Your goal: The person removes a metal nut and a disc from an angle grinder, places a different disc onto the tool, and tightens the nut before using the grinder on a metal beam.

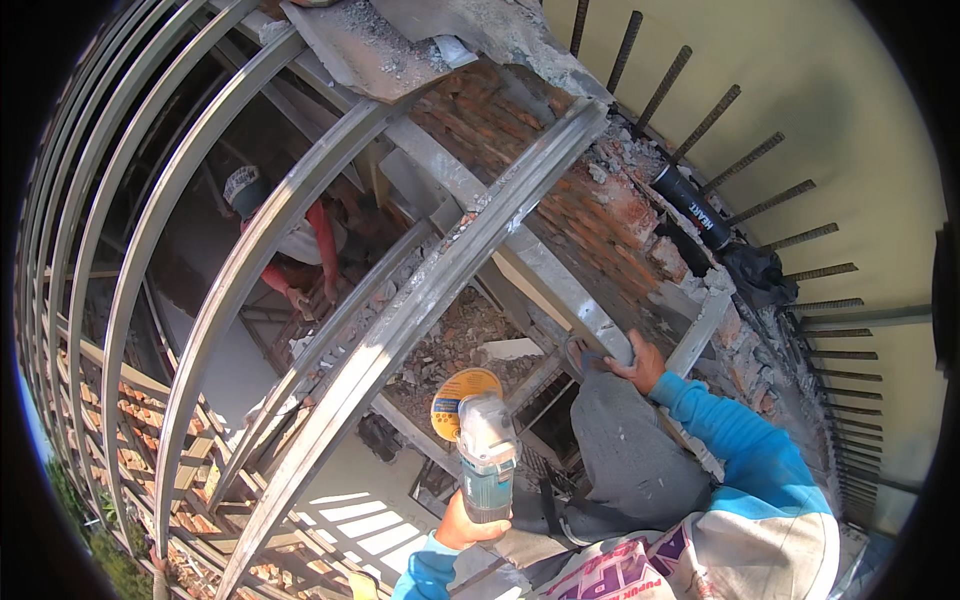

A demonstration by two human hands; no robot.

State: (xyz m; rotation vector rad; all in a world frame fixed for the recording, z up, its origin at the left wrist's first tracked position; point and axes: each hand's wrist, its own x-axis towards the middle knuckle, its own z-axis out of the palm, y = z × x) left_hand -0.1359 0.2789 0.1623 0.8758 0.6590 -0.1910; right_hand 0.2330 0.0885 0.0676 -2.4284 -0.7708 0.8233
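Note:
My left hand (466,522) is wrapped round the body of a teal and grey angle grinder (488,478). A yellow and orange cutting disc (462,392) shows at the grinder's far end, over rubble and apart from the steel rafters. To the right, my right hand (640,366) grips the near end of a grey metal channel beam (572,293), beside my bent knee. A long silver metal rafter (400,325) crosses in front of the grinder from lower left to upper right. My bent leg in grey trousers (635,440) is next to the beam.
A co-worker (290,235) in red sleeves crouches lower down beyond the rafters at left. Broken brick and rubble (455,345) lie below the frame. Several rebar rods (710,125) jut out along the yellow wall (850,150), near a black cylinder (692,205). An exposed brick wall (590,225) runs at right.

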